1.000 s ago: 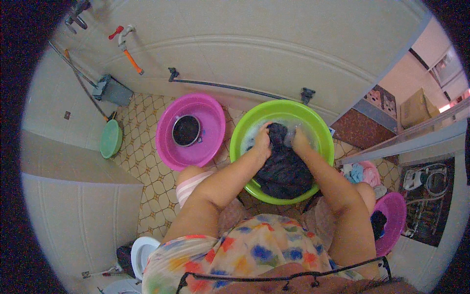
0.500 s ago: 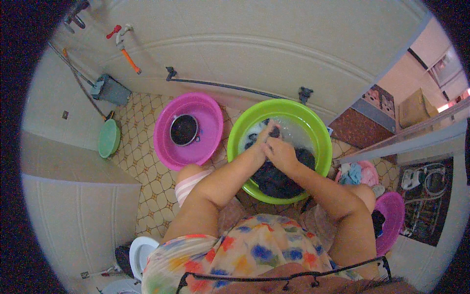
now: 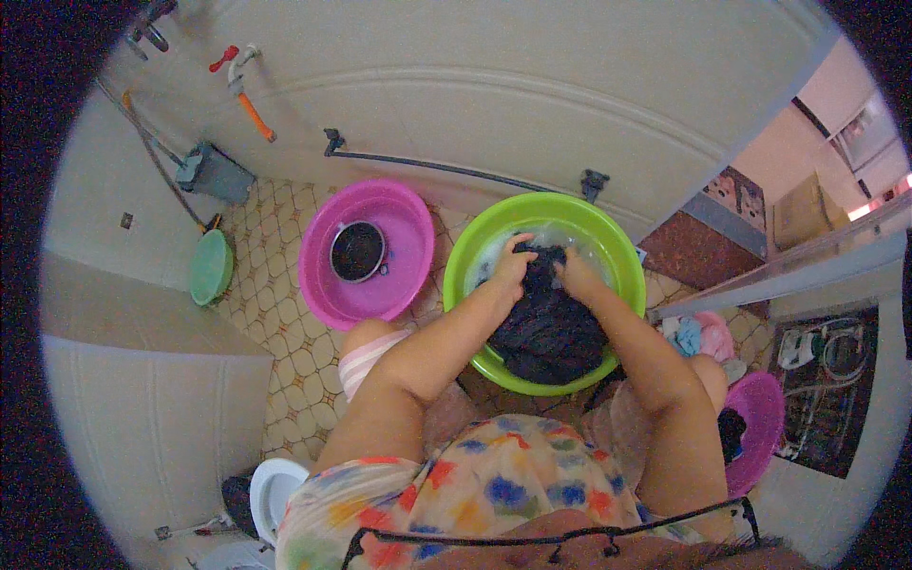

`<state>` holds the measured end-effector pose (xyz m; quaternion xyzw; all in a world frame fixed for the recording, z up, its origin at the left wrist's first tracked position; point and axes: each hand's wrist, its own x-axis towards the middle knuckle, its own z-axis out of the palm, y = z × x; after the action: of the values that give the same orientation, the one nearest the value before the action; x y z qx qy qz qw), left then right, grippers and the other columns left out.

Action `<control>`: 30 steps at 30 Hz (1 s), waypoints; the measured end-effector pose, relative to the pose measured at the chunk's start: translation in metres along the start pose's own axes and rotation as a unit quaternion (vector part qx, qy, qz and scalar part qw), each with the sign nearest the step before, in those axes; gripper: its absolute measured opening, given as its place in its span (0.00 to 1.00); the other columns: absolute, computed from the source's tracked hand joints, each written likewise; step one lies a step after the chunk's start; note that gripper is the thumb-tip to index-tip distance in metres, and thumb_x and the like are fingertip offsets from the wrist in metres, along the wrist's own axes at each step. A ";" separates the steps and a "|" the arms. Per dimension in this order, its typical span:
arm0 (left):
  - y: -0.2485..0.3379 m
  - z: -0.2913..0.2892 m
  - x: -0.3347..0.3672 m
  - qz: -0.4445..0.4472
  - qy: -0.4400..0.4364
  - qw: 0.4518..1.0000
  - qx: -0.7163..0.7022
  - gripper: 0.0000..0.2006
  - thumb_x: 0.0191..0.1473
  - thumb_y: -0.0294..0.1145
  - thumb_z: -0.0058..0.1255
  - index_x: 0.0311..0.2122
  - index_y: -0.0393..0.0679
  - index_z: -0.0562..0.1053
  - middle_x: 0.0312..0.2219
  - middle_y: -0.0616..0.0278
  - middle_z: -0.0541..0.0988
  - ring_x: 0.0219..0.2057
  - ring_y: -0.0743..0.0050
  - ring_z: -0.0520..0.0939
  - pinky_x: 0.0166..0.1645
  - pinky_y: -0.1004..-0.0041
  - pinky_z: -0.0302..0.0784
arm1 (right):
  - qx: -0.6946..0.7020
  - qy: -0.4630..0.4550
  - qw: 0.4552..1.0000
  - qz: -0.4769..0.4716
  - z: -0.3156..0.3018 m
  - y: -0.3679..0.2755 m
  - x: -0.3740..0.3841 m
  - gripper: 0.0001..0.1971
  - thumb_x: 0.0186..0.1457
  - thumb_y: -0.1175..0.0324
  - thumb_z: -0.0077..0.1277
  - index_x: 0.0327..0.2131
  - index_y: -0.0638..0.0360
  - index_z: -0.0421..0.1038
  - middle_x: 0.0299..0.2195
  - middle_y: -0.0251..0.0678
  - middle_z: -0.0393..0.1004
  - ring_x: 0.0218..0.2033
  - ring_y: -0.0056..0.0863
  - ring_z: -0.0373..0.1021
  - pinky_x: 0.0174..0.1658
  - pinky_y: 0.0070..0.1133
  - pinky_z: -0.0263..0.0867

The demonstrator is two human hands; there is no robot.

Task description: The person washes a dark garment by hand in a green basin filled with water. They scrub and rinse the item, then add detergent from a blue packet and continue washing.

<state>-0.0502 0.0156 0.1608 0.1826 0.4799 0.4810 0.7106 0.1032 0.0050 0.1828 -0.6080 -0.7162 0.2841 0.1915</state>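
A wide lime-green basin (image 3: 629, 285) stands on the floor in front of me, between my knees. Soapy, whitish water (image 3: 576, 243) shows along its far side. A bunched, wet black garment (image 3: 549, 332) fills its near half and reaches up between my hands; what kind of garment it is, I cannot make out. My left hand (image 3: 509, 270) grips the black cloth on the left. On the right, my right hand (image 3: 578, 276) pinches the same cloth, a short gap from the left. Some of the fingertips are hidden in the dark folds.
To the left, a pink basin (image 3: 410, 256) holds a dark round pan-like thing (image 3: 358, 252). Farther left are a mint-green bowl (image 3: 211, 268) and a grey bin (image 3: 217, 174). A purple basin (image 3: 763, 432) and pastel clothes (image 3: 703, 334) lie right. A tap (image 3: 235, 76) juts from the wall.
My hands were close together, the right against the left, over the basin. Now they are apart, with the black cloth drawn up and held between them.
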 end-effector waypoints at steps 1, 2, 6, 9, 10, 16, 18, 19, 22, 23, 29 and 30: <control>-0.001 -0.005 0.003 -0.005 0.009 1.000 0.013 0.15 0.46 0.21 0.39 0.39 0.53 0.69 0.31 0.57 0.72 0.28 0.65 0.74 0.33 0.65 0.72 | -0.005 -0.068 0.997 -0.029 0.002 0.005 -0.001 0.18 0.49 0.64 0.48 0.42 0.63 0.61 0.35 0.52 0.69 0.37 0.49 0.66 0.42 0.33 0.61; -0.004 -0.009 0.007 0.009 0.006 1.000 0.004 0.15 0.47 0.21 0.39 0.40 0.53 0.69 0.31 0.57 0.72 0.29 0.65 0.74 0.33 0.65 0.72 | -0.008 -0.137 0.989 -0.057 0.006 0.011 -0.001 0.20 0.48 0.64 0.49 0.43 0.63 0.60 0.35 0.52 0.69 0.37 0.49 0.66 0.42 0.34 0.61; -0.001 0.002 -0.002 0.014 0.005 0.999 -0.052 0.14 0.50 0.23 0.36 0.40 0.51 0.68 0.33 0.56 0.73 0.31 0.61 0.74 0.34 0.62 0.74 | -0.029 -0.008 0.999 0.039 0.030 0.038 0.010 0.20 0.46 0.65 0.50 0.42 0.62 0.61 0.35 0.51 0.70 0.37 0.46 0.67 0.41 0.33 0.61; -0.017 -0.005 0.010 0.009 -0.026 0.992 -0.125 0.10 0.52 0.32 0.38 0.39 0.49 0.69 0.34 0.58 0.73 0.33 0.59 0.75 0.36 0.63 0.74 | 0.092 0.033 0.991 0.093 0.029 0.019 0.011 0.18 0.48 0.63 0.48 0.41 0.62 0.62 0.35 0.49 0.70 0.37 0.44 0.67 0.41 0.32 0.62; -0.024 -0.010 0.018 0.010 -0.045 0.988 -0.150 0.10 0.53 0.36 0.40 0.39 0.49 0.69 0.34 0.58 0.73 0.34 0.60 0.75 0.37 0.63 0.73 | 0.149 0.034 0.982 0.112 0.029 0.003 0.010 0.17 0.49 0.61 0.47 0.40 0.61 0.64 0.35 0.48 0.70 0.38 0.44 0.67 0.42 0.32 0.61; 0.015 0.009 -0.016 -0.098 -0.091 0.976 -0.174 0.14 0.49 0.43 0.49 0.40 0.50 0.67 0.35 0.62 0.71 0.34 0.67 0.73 0.36 0.67 0.71 | 0.216 0.085 0.970 -0.067 0.001 -0.075 -0.032 0.10 0.48 0.64 0.49 0.29 0.62 0.67 0.27 0.43 0.69 0.29 0.36 0.67 0.35 0.27 0.62; 0.013 0.008 -0.008 -0.055 -0.102 0.985 -0.128 0.15 0.49 0.43 0.50 0.40 0.49 0.67 0.35 0.62 0.71 0.34 0.67 0.74 0.34 0.68 0.72 | 0.167 0.097 0.973 -0.125 0.001 -0.082 -0.039 0.09 0.46 0.66 0.51 0.26 0.62 0.65 0.23 0.43 0.68 0.26 0.37 0.67 0.32 0.28 0.61; 0.009 0.004 0.000 -0.036 -0.118 0.988 -0.088 0.15 0.49 0.43 0.49 0.40 0.48 0.66 0.34 0.62 0.71 0.34 0.67 0.74 0.34 0.68 0.72 | 0.145 0.096 0.974 -0.143 -0.001 -0.086 -0.044 0.09 0.46 0.67 0.50 0.26 0.62 0.65 0.23 0.44 0.68 0.26 0.38 0.67 0.32 0.29 0.61; 0.003 -0.001 0.004 -0.023 -0.135 0.990 -0.042 0.16 0.50 0.45 0.48 0.40 0.48 0.66 0.32 0.62 0.71 0.33 0.67 0.73 0.35 0.67 0.72 | 0.059 0.068 0.982 -0.169 -0.012 -0.098 -0.052 0.07 0.48 0.67 0.47 0.27 0.61 0.65 0.24 0.46 0.68 0.27 0.43 0.67 0.32 0.32 0.61; 0.004 0.006 -0.008 -0.049 -0.127 0.988 -0.074 0.16 0.51 0.46 0.46 0.40 0.48 0.66 0.31 0.63 0.70 0.33 0.67 0.73 0.36 0.66 0.71 | 0.014 0.045 0.987 -0.156 -0.013 -0.094 -0.049 0.07 0.49 0.67 0.45 0.28 0.60 0.66 0.25 0.46 0.68 0.28 0.44 0.67 0.32 0.33 0.61; -0.008 0.018 -0.017 -0.080 -0.096 0.981 -0.147 0.16 0.54 0.51 0.36 0.30 0.49 0.68 0.24 0.65 0.70 0.28 0.67 0.72 0.36 0.64 0.69 | -0.030 0.038 0.992 -0.113 -0.014 -0.047 -0.010 0.12 0.54 0.63 0.37 0.32 0.61 0.65 0.28 0.51 0.68 0.30 0.49 0.66 0.33 0.36 0.61; -0.007 0.019 -0.020 -0.086 -0.081 0.981 -0.151 0.17 0.55 0.51 0.34 0.28 0.50 0.67 0.22 0.64 0.71 0.27 0.67 0.72 0.35 0.64 0.70 | -0.035 0.022 0.994 -0.102 -0.013 -0.034 -0.002 0.13 0.54 0.62 0.37 0.33 0.62 0.65 0.28 0.51 0.68 0.30 0.50 0.66 0.34 0.37 0.60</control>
<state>-0.0316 -0.0009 0.1745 0.0696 0.3563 0.4689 0.8052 0.0862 0.0021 0.2148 -0.5445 -0.7794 0.2242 0.2140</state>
